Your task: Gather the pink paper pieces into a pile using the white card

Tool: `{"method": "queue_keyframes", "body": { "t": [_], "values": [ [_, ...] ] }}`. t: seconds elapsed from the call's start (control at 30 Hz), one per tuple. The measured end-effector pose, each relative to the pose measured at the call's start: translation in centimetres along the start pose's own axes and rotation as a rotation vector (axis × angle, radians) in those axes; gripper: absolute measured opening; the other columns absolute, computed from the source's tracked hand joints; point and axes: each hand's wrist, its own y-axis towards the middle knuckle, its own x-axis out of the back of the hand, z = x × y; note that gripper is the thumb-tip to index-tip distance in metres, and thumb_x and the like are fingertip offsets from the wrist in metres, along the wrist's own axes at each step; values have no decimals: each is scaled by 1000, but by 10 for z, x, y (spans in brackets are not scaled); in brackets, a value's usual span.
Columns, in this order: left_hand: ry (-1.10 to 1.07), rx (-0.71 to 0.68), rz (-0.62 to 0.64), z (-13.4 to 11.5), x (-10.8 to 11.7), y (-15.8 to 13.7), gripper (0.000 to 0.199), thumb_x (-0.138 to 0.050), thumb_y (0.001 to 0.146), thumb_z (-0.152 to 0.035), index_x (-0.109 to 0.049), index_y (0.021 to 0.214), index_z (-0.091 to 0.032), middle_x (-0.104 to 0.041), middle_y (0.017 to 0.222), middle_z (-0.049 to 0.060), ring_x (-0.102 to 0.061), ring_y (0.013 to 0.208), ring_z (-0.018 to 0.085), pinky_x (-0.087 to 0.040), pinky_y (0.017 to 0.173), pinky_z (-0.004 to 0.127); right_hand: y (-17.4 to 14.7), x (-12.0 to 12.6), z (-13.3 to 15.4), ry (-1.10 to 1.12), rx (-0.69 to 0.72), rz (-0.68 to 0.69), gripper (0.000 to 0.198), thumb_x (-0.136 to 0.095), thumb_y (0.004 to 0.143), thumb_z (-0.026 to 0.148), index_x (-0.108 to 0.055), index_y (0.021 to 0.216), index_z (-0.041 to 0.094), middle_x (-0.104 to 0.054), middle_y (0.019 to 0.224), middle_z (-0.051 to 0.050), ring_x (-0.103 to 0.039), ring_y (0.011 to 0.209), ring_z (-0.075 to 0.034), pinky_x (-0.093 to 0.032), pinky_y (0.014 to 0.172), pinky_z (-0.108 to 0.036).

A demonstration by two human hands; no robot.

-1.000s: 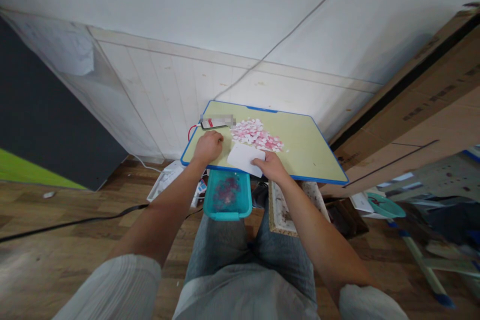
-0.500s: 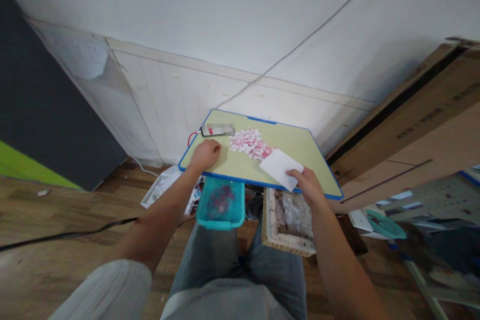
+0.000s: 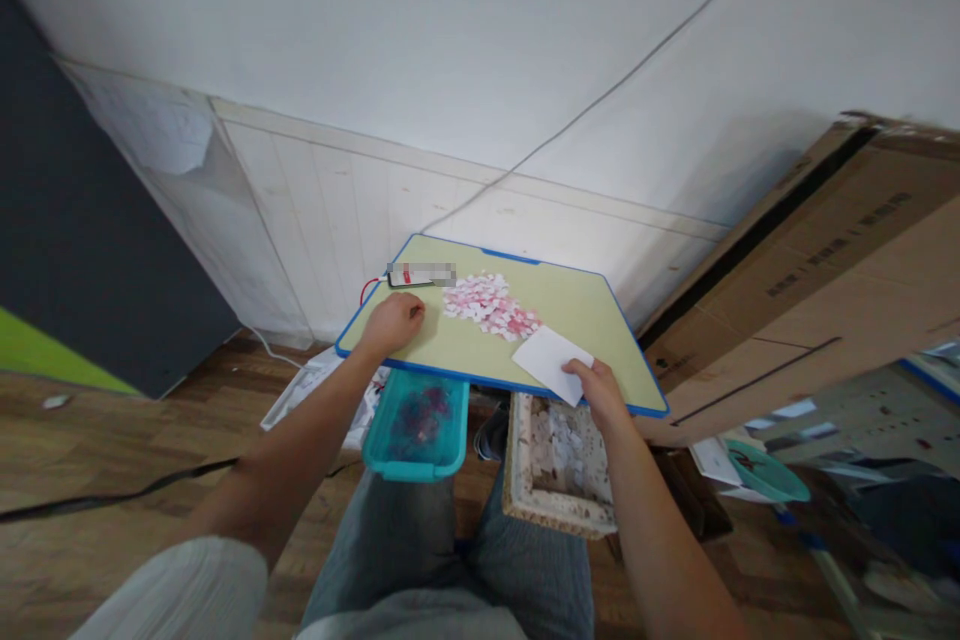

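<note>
My right hand [image 3: 598, 388] pinches a white sheet of card or paper [image 3: 550, 361] by its near right edge, just over the front edge of a small yellow-green table [image 3: 582, 304] with a blue rim. The sheet's far corner meets the near end of a heap of small white and pink pieces [image 3: 487, 303], too small to name. My left hand [image 3: 394, 324] rests on the table's left side with its fingers curled closed. Whatever it may hold is hidden. Just beyond it lies a phone [image 3: 420, 275] with a red cable.
Below the table's front edge are a teal plastic bin [image 3: 416, 425] and, to its right, a worn foam box [image 3: 559, 460]. Large cardboard boxes [image 3: 787, 300] lean at the right. A white wall [image 3: 450, 40] stands behind the table. A black cable [image 3: 120, 492] crosses at left.
The whole view has shifted, so the table and both hands appear slightly lower and further left. My right hand still holds the white sheet; the left stays closed on the table.
</note>
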Motion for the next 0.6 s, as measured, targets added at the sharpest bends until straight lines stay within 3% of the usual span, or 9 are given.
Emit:
{"method": "queue_keyframes", "body": {
  "t": [0.33, 0.6],
  "values": [
    [96, 4, -27, -14, 7, -4, 33, -53, 84, -28, -73, 110, -20, -71, 116, 13, -60, 118, 27, -44, 105, 39, -3, 3, 10, -44, -4, 62, 38, -71, 62, 33, -77, 94, 13, -78, 83, -6, -67, 66, -21, -46, 52, -27],
    [89, 30, -12, -14, 9, -5, 33, -52, 85, -32, -73, 109, -23, -73, 116, 10, -61, 117, 26, -44, 105, 37, -2, 5, 7, 15, -43, 89, 40, -73, 61, 32, -76, 98, 15, -79, 90, -7, -70, 72, -24, -52, 58, -29]
  ]
}}
